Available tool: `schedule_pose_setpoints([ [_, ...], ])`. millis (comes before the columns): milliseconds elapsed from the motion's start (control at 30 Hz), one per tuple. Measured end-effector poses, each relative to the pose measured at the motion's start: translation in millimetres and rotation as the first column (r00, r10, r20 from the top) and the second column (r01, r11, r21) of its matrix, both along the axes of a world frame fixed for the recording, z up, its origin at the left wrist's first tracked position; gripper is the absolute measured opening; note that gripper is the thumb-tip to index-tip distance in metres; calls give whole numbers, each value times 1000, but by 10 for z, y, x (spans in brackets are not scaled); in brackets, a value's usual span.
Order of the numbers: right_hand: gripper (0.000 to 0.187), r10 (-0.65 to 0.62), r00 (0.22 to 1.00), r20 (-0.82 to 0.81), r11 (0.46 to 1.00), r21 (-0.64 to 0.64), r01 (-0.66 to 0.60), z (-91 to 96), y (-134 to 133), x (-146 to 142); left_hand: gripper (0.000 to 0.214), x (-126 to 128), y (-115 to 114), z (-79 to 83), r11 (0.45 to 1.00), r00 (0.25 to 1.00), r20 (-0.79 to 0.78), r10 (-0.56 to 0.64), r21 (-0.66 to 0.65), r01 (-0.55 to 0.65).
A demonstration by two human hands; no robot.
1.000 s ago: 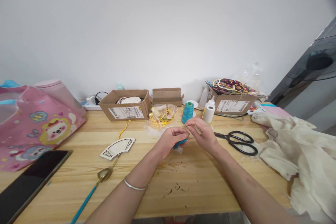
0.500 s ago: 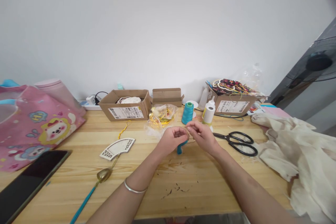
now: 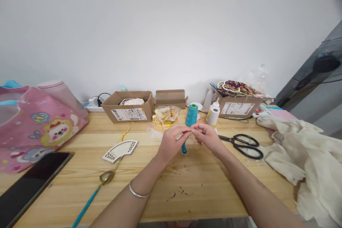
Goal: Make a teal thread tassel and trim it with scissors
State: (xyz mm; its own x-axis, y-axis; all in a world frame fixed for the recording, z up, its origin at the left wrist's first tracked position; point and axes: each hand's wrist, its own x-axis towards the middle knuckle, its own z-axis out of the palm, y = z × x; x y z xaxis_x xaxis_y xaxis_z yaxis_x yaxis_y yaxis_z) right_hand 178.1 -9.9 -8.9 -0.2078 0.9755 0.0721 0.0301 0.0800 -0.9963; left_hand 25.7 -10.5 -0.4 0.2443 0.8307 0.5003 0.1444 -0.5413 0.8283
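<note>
My left hand (image 3: 175, 140) and my right hand (image 3: 207, 137) meet fingertip to fingertip over the middle of the wooden table. Both are closed in a pinch. A thin yellowish cord (image 3: 197, 146) hangs in a loop under the right fingers; its stretch between the fingertips is too small to see well. Below the left fingers a blue piece (image 3: 184, 149) shows, mostly hidden by the hand. Just behind the hands stands a cone of teal thread (image 3: 191, 114). Black-handled scissors (image 3: 244, 146) lie to the right of my right hand.
Left lie a fan-shaped wooden pendant (image 3: 120, 150) with a gold-and-teal tassel (image 3: 87, 205), a phone (image 3: 34, 181) and a pink bag (image 3: 40, 124). Behind stand cardboard boxes (image 3: 129, 114), a plastic bag of yellow cords (image 3: 165, 118) and a white glue bottle (image 3: 213, 114). Cream cloth (image 3: 315, 160) covers the right side.
The fingertips of both hands have come closer together, the right fingers curling down into a pinch. A cord loop now shows under the right hand. The view has shifted slightly.
</note>
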Motion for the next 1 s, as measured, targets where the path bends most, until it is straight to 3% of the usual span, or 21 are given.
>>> schedule_pose_setpoints([
  [133,35,-5,1000,2,1000,-20,5,1,1,3,16,-6,1,3,1000,1000,7,-25,-17,25],
  [300,38,-102,995,-4,995,22,102,41,4,12,12,7,-1,-2,998,999,53,14,-63,-11],
  [500,40,-165,986,39,983,93,160,54,11,13,7,26,11,-10,986,980,191,65,-161,-34],
  [767,29,-245,933,264,927,347,146,-11,-29,-54,9,23,34,-57,979,982,155,110,-185,-81],
  [1000,27,-200,959,198,958,243,150,-11,-30,-65,16,28,27,-40,958,977,183,107,-281,-52],
])
